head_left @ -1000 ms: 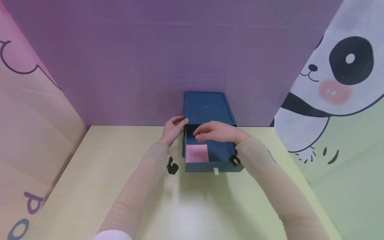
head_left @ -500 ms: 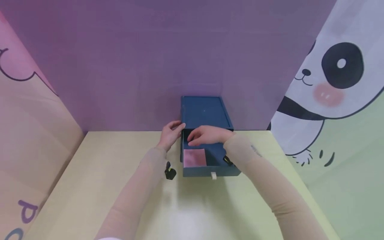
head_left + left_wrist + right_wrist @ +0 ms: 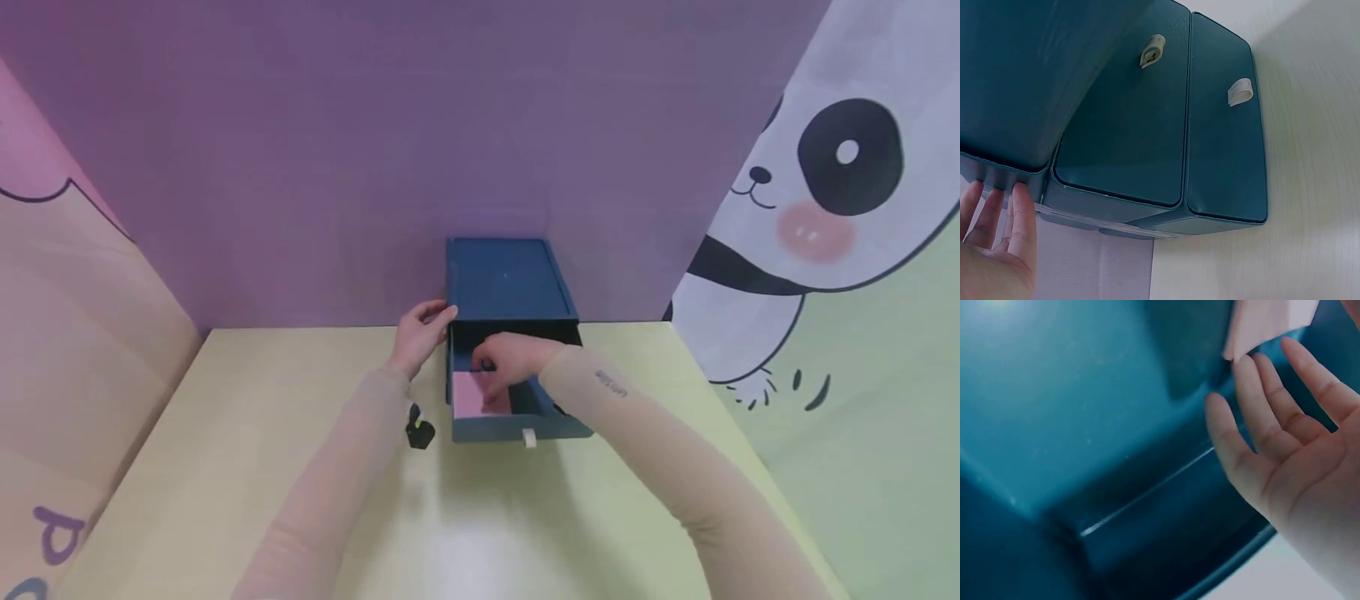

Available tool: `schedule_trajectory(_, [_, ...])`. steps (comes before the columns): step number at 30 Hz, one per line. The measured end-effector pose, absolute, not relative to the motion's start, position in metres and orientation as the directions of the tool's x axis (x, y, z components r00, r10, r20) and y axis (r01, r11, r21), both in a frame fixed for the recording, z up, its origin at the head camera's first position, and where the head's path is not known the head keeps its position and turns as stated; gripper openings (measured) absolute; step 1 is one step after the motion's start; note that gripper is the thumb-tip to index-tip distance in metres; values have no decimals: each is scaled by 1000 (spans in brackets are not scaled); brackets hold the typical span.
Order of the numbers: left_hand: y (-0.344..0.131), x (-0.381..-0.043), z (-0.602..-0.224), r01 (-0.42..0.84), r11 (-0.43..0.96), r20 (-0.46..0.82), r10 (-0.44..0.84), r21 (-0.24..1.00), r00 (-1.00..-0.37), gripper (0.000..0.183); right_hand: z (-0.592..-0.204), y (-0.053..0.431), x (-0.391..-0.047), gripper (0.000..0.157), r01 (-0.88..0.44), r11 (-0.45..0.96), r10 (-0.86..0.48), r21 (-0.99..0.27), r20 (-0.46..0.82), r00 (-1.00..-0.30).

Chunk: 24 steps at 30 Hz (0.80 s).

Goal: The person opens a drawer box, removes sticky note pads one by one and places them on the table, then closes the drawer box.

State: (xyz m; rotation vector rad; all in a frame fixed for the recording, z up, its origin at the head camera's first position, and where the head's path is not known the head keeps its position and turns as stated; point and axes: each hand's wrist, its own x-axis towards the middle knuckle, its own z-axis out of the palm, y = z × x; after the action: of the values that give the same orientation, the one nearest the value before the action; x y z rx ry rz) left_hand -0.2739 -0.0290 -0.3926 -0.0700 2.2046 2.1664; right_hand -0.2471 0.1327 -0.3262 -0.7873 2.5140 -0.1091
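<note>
A: What could bite us?
B: The pink paper (image 3: 467, 396) slipping, we reckon: our right hand (image 3: 519, 358) has fingers loosely spread, touching its edge, no grip showing. Our left hand (image 3: 417, 342), fingers straightish, just touches the cabinet (image 3: 510, 279).
A: Which way's the paper pointing?
B: Squarish, so no clear long axis; it's in the open drawer's (image 3: 487, 430) front left corner, sides roughly along the walls.

There were two bare hands (image 3: 422, 337) (image 3: 517, 357), one flat pink square (image 3: 468, 393), three blue box-like drawers (image 3: 1129, 125) and three white loops (image 3: 1240, 92).
</note>
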Motion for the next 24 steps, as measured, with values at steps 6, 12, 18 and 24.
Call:
schedule_trajectory(6, [-34,-268,-394,-115,36,-116,9,993,-993,45,-333,125,-240,36,-515,852,-495,-95,-466,-733])
schedule_trajectory(12, [-35,-271,-389,-73,45,-73,0,996,-997,47,-329,119,-242,23,-557,830,-505,-11,-437,-744])
schedule_trajectory(18, [-35,-273,-389,-73,43,-74,9,996,-997,48,-329,117,-246,25,-566,824,-497,19,-454,-740])
schedule_trajectory(24, [-31,-273,-390,-76,41,-77,25,996,-997,48,-332,122,-249,30,-561,828,-495,9,-460,-737])
